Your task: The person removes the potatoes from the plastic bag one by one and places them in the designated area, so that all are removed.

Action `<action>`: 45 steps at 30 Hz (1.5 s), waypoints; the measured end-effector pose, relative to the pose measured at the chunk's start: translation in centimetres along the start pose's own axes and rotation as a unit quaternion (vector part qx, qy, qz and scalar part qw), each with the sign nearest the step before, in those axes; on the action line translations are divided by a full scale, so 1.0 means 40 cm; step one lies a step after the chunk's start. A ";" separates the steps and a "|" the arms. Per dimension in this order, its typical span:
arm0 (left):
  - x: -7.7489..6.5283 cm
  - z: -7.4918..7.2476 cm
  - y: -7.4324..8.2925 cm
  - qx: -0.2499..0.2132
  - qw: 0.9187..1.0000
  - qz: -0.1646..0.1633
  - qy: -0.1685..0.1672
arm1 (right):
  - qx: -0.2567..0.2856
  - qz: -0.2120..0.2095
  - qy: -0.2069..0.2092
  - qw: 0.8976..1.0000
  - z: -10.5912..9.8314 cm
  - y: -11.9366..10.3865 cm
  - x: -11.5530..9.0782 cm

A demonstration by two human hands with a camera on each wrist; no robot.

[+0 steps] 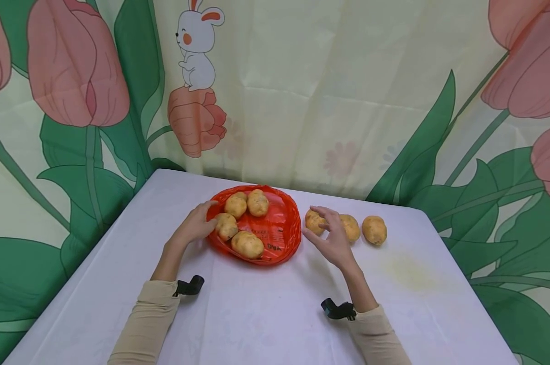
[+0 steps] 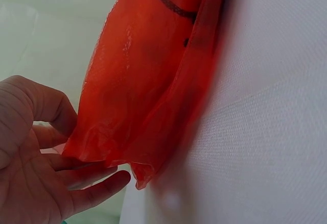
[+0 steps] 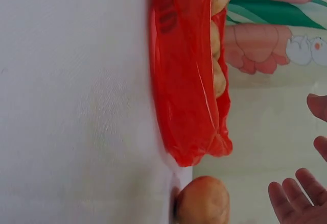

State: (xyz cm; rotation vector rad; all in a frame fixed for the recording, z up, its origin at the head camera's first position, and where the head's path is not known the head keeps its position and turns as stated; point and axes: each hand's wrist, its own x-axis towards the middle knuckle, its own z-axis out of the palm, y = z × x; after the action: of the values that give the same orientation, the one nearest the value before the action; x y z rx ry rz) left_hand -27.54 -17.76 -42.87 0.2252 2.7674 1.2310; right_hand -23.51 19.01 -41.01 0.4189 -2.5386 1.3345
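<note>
A round red plastic bag [image 1: 277, 218], its rim rolled open, sits on the table with several potatoes [image 1: 247, 245] inside. My left hand [image 1: 195, 223] is at the bag's left rim; in the left wrist view its fingers [image 2: 99, 191] curl round the edge of the red plastic [image 2: 133, 81]. My right hand [image 1: 334, 243] hovers just right of the bag, fingers spread and holding nothing. Behind it stand two potatoes, one near the bag [image 1: 312, 223] and one partly hidden [image 1: 350, 228]. A third potato [image 1: 374, 230] lies farther right.
A white cloth covers the table [image 1: 256, 314]. A curtain [image 1: 293, 101] printed with tulips and a rabbit hangs behind the back edge. Each wrist carries a small black camera, one on the left [image 1: 190, 285] and one on the right [image 1: 338, 309].
</note>
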 end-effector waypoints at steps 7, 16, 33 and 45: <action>-0.004 -0.002 -0.003 0.004 1.000 -0.001 0.001 | 0.021 -0.002 -0.024 0.999 0.039 -0.021 0.015; -0.001 -0.002 0.000 -0.002 1.000 -0.016 -0.003 | 0.046 -0.024 -0.057 0.997 0.083 -0.038 0.021; -0.009 -0.003 0.005 0.003 1.000 -0.014 -0.004 | 0.076 -0.041 -0.133 0.987 0.164 -0.072 0.014; -0.007 -0.005 0.005 0.002 1.000 -0.020 -0.006 | 0.048 -0.047 -0.191 0.979 0.210 -0.076 0.013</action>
State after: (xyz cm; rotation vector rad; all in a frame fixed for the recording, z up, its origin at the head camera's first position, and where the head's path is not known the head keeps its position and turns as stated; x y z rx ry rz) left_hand -27.28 -17.82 -42.57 0.1748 2.7506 1.2099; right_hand -23.57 10.33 -43.17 0.8792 -2.7146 1.4635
